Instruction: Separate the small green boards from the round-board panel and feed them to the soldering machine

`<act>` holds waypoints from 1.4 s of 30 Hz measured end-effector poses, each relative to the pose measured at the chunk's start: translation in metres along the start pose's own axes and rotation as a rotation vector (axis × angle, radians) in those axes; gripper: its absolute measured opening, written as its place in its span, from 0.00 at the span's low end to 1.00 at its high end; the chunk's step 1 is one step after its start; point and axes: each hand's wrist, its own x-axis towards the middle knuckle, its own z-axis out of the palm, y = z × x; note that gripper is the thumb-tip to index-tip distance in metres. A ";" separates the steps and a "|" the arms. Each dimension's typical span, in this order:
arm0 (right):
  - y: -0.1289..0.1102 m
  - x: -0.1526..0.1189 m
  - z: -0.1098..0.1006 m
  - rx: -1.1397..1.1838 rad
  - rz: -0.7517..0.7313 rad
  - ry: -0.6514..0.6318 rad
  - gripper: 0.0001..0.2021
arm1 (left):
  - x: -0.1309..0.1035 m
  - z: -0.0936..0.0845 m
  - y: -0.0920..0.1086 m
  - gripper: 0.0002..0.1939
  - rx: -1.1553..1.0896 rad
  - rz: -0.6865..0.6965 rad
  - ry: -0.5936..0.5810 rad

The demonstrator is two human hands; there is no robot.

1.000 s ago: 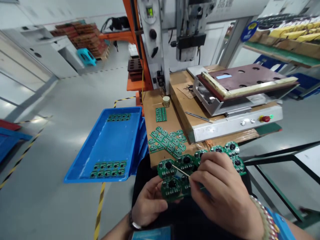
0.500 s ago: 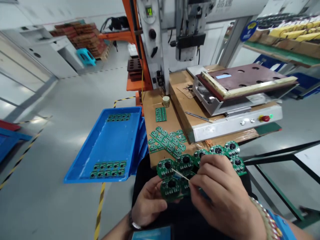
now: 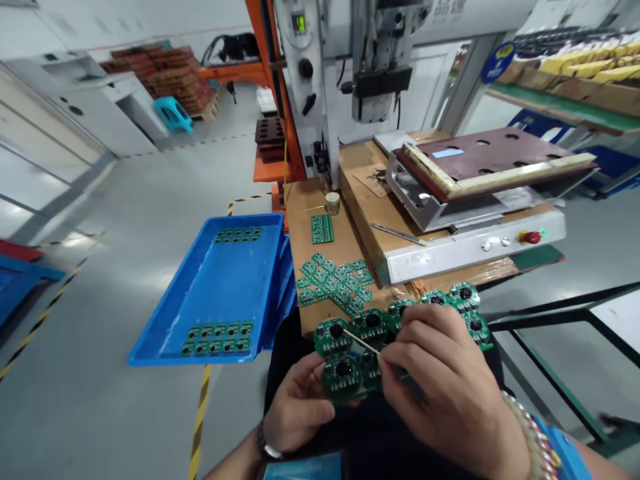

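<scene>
My left hand [image 3: 299, 403] is closed on the lower left end of a green circuit board panel [image 3: 342, 377], made of joined round boards with black blobs at their centres. The panel is held tilted above my lap. My right hand [image 3: 440, 383] pinches a thin pale wooden stick [image 3: 361, 342], which looks like a toothpick. Its tip is at the black blob of the upper left round board. My right hand covers part of the panel's middle and lower right.
Several more circuit board panels [image 3: 335, 283] lie overlapping on the brown worktop, with a rectangular green board [image 3: 322, 229] and a small round container [image 3: 333, 203] behind. A blue tray [image 3: 215, 287] at left holds two panels. Tweezers [image 3: 397, 233] lie before the machine's fixture [image 3: 493, 163].
The stick's tip has shifted slightly up, along with my right hand. My left hand and the panel have hardly moved.
</scene>
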 end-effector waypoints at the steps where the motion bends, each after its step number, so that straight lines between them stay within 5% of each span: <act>1: 0.000 -0.001 0.000 0.000 0.001 -0.001 0.07 | 0.000 0.000 0.000 0.28 -0.002 -0.005 -0.001; 42: -0.001 -0.002 -0.001 -0.019 -0.009 -0.001 0.07 | -0.001 -0.001 -0.001 0.28 0.030 -0.003 0.042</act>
